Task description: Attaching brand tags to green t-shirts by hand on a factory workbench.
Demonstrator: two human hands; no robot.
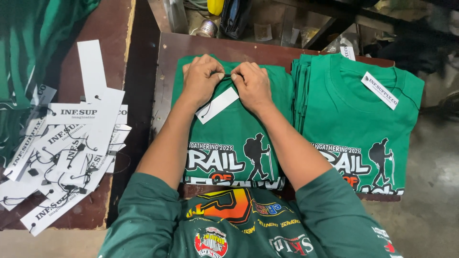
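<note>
closest to me is my own dark green sleeved shirt, and just past it the near edge of the brown table [167,52] i work at. on that table, straight ahead, lies a folded green t-shirt [229,129] with a white, orange and black print of a hiker low on its front. my forearms run up over it to the collar end. a blank white hang tag [217,105] rests on the shirt's chest just below my hands, tilted, with a thin black string leading up from it. my left hand [201,79] is curled with thumb and fingertips pinched together on that string near the neckline, and my right hand [252,83] is pinched on the same string just beside it, the two hands almost touching. to my right, just beside this shirt, sits a stack of folded green t-shirts [354,119] of the same print, the top one with a white tag [380,91] already lying at its collar. to my left, on a separate brown surface, a loose pile of white hang tags [67,143] with black strings is spread out, well apart from my hands. beyond the table is blurred clutter, too dim for me to tell.
</note>
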